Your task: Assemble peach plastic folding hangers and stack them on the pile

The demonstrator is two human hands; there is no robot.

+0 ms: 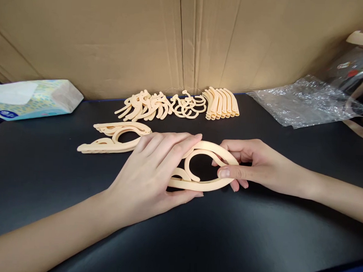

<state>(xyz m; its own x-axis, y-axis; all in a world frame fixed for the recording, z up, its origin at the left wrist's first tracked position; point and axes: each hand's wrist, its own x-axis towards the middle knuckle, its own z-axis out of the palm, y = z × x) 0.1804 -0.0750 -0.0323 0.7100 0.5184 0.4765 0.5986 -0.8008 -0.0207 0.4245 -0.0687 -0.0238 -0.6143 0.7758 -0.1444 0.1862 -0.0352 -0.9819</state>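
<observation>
A cream plastic folding hanger [211, 186] is held between both hands, low over the black table, its looped end pointing right. My left hand [160, 163] is closed over its left part, fingers along the far side and thumb along the near side, hiding that part. At the right end, my right hand [249, 166] grips the curved rim with the thumb on top. Just beyond my left hand, folded hangers [107, 149] of the same cream plastic lie on the table, seemingly stacked; their exact number is unclear.
Along the back lie a pile of curved cream pieces [154, 106], several hook pieces [187, 108] and a row of hanger arms [221, 103]. A tissue pack [54, 99] is at the left, clear plastic wrapping [305, 102] at the right. Cardboard [113, 39] stands behind the table [224, 239].
</observation>
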